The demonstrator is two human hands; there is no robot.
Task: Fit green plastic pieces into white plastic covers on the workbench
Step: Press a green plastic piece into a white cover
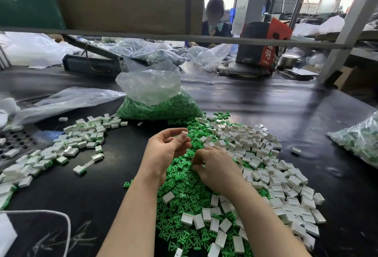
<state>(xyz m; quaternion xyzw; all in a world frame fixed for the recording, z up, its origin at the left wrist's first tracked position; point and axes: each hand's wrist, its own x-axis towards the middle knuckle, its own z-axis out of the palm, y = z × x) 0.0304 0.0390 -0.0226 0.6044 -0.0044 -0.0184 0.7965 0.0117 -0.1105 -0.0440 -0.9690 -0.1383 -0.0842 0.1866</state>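
Note:
My left hand (166,150) is raised above the black workbench and pinches one small white cover (184,133) between thumb and fingertips. My right hand (216,168) rests palm down on the heap of loose green pieces (184,195), its fingers curled into the heap; what they hold is hidden. Empty white covers (266,166) lie in a wide heap to the right of the green one. Fitted white-and-green pieces (77,140) are spread out to the left.
A clear bag of green pieces (159,101) stands behind the heaps. Another bag of fitted pieces (360,140) lies at the right edge, flat plastic bags (67,101) at the left. A perforated tray (14,140) sits far left. Another person (214,19) works across the bench.

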